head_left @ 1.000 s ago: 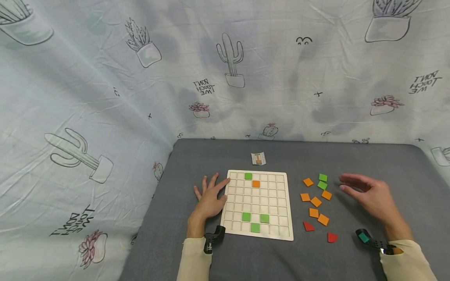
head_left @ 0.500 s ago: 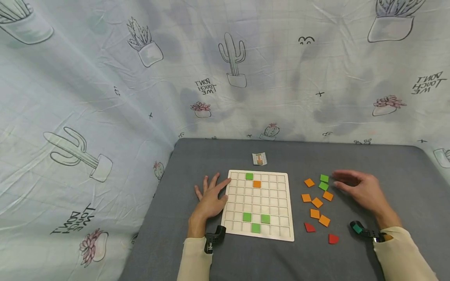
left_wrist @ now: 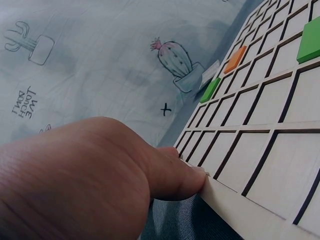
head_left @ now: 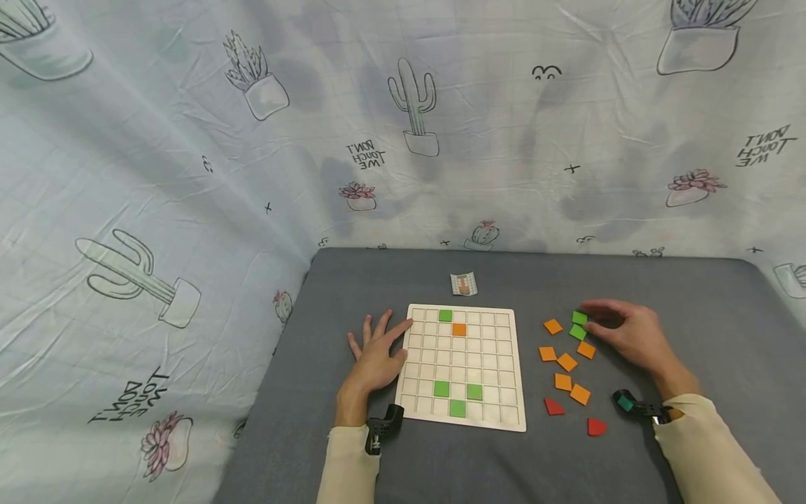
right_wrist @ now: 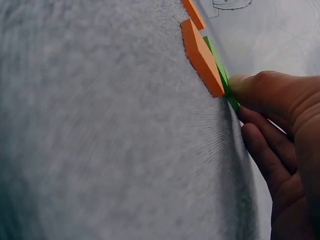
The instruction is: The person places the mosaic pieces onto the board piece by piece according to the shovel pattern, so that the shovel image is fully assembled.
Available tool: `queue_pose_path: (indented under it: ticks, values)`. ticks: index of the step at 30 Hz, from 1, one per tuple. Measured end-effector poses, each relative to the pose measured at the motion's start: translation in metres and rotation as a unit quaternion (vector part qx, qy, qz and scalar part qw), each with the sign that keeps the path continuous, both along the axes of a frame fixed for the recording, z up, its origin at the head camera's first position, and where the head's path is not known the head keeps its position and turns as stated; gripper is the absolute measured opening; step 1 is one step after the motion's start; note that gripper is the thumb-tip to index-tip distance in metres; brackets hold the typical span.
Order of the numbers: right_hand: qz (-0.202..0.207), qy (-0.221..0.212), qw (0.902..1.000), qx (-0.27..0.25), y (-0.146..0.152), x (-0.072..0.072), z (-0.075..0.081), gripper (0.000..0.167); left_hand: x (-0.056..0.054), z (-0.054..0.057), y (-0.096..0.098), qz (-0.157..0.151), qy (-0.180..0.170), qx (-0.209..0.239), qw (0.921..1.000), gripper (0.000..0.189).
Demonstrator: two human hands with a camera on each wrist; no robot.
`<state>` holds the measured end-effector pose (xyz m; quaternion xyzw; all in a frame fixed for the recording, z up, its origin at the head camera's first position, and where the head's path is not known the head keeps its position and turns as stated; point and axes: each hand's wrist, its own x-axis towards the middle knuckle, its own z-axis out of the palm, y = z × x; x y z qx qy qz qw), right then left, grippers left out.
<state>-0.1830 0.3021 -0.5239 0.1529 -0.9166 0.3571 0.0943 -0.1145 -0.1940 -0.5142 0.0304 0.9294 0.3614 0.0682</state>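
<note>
The pale wooden gridded board [head_left: 450,358] is steadied at its left edge by the left hand [head_left: 371,360], whose fingers are spread, with thumb and index finger touching the rim. Five square tiles are set in its cells: an orange one [head_left: 459,330] and a green one toward the far side, three green toward the near side.

To the right of the board, a group of loose pieces is spread on the grey cloth-covered table [head_left: 378,276]. At the far right of this group lie two flat green square tiles, the farther [head_left: 579,318] just beside the nearer [head_left: 577,332]. The right hand [head_left: 636,336] is held at them from the right, index finger and thumb curved apart around the right side of the farther tile; whether it is pinched or only touched cannot be told. Near them an orange square tile [head_left: 586,350] is seen, with two red pieces with a curved side nearer the person.

For a clean pick-up, the farther tile is best taken by opposite edges, since its thin profile would probably slip under a flat push. The thumb should be kept off the neighbouring green tile, or both may be dragged together. Light pressure from the left hand should be enough; pushed sideways, the board could slide and jolt the set tiles.
</note>
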Motion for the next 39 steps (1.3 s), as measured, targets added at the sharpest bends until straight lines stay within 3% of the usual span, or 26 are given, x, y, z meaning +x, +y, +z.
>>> queue_pose_path:
  ticks: [21, 29, 39]
  values:
    - [-0.014, 0.020, 0.9997, 0.004, -0.002, 0.002, 0.001, 0.034, 0.002, 0.004, -0.001, 0.002, -0.001, -0.002, 1.0000, 0.059]
    - [-0.056, 0.015, 0.9983, -0.003, -0.011, 0.028, 0.024, 0.036, 0.001, 0.003, -0.003, 0.008, 0.001, 0.002, 1.0000, 0.059]
    - [-0.072, 0.036, 0.9959, -0.043, -0.035, 0.067, 0.053, 0.039, 0.001, 0.002, -0.001, 0.007, 0.003, 0.000, 1.0000, 0.059]
